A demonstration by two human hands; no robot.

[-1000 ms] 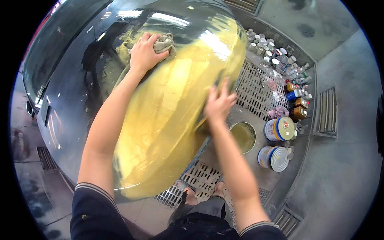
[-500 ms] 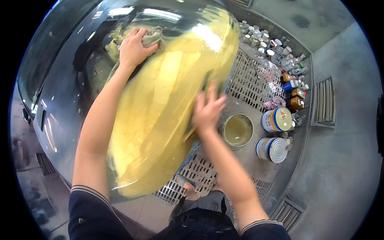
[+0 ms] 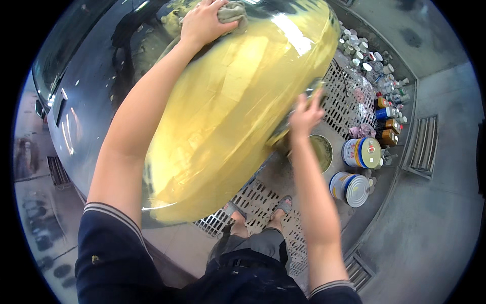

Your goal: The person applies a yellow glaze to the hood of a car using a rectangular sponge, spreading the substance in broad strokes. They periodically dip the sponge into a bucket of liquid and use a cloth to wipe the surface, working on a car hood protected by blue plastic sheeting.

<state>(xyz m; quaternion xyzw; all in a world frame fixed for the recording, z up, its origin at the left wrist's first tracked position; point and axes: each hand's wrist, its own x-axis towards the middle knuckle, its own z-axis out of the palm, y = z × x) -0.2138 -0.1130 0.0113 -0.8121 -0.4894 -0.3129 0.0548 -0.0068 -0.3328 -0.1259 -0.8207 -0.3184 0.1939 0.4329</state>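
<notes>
A dark, glossy vehicle panel [image 3: 81, 121] has a wide, smooth area of yellow filler [image 3: 217, 111] along its curved edge. My left hand [image 3: 202, 24] is closed round a crumpled, wet grey rag [image 3: 234, 12], resting on the panel near the filler's upper left border. At the right edge of the filler, my right hand [image 3: 305, 117] grips a long, dark sanding block [image 3: 281, 133] smeared with yellow, its face against the curved side. Motion blurs this hand. Just beyond my right forearm stands an open bucket [image 3: 330, 158] with murky yellowish liquid, partly covered by the arm.
Two metal cans [image 3: 371, 153] [image 3: 357, 191] stand right of the bucket. Several small cups and bottles [image 3: 362, 55] line the wall behind, with a pink crumpled cloth [image 3: 361, 131] nearby. Slotted floor grating [image 3: 276, 215] lies under my feet. A vent [image 3: 422, 144] is set in the grey wall.
My right hand has moved right and slightly up along the filler's edge with the block, which shows more clearly. The view has shifted; my left hand keeps the rag on the panel.
</notes>
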